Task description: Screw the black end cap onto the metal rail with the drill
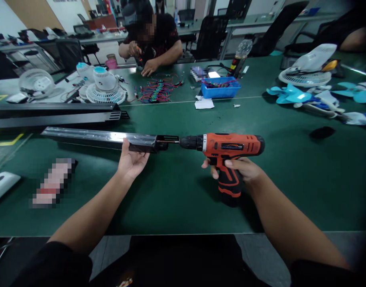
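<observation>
My right hand (245, 169) is wrapped around the grip of an orange and black cordless drill (227, 145), its chuck pointing left. The drill's bit reaches the slotted end of a long metal channel (96, 136); whether it sits on a screw there I cannot make out. My left hand (132, 161) holds the channel from below near that end, thumb on the front face. The channel is dark with a shiny, reflective upper face and extends left over the table. More such dark metal channels (66, 117) lie behind it.
On the green table (171, 199) lie a phone (54, 183), white fan parts (107, 89), wired circuit boards (159, 91), a blue bin (220, 91), a bottle (239, 59) and light-blue fan blades (287, 94). A co-worker (159, 40) works across the table.
</observation>
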The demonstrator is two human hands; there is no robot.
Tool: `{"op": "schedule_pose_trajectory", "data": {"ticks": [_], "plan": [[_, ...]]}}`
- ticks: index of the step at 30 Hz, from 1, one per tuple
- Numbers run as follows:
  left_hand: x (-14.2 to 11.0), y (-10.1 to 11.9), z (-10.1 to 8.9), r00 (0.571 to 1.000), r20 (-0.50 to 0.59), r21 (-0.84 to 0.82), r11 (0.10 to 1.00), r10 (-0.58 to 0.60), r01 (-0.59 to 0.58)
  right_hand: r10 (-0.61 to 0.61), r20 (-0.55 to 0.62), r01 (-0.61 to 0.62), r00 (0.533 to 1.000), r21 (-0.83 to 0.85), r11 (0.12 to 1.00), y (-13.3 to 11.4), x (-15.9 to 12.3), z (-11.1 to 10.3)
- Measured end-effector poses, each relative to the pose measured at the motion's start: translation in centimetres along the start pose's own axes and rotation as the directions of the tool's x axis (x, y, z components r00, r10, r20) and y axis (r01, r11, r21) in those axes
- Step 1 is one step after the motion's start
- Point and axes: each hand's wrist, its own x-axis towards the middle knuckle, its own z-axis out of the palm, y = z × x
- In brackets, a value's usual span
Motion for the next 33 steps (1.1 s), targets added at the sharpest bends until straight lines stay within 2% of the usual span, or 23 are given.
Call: {"op": "schedule_pose_trajectory", "data": {"ticks": [6,14,17,20,27,33], "plan": [[0.1,0.0,-0.3,1.0,0.026,0.006,1.0,-0.015,0.015,0.072,-0.023,-0.069,0.997,0.109,0.992,1.0,-0.7,-0.6],[-0.5,-0.1,0.4,0.998,-0.057,0.009,1.0,-0.007,0.007,0.033,0.033,-0.039,0.999,0.205,0.978,1.7,-0.1,-0.3],[-0.7,-0.1,0.5,0.997,-0.075,0.005,1.0,-0.01,0.01,-0.028,0.043,0.017,0.999,0.239,0.971,1.9,0.0,-0.1],[-0.7,0.0,0.4,0.998,-0.056,-0.003,1.0,-0.023,0.023,-0.075,0.03,0.066,0.997,0.237,0.969,2.3,0.0,0.1],[-0.6,0.0,0.0,0.999,-0.046,-0.032,0.999,-0.025,0.024,-0.068,0.016,0.065,0.998,0.161,0.985,2.4,-0.3,0.5],[-0.9,0.0,0.4,0.998,-0.059,0.011,1.0,-0.005,0.006,-0.081,0.048,0.069,0.996,0.209,0.975,1.7,-0.1,1.2]]}}
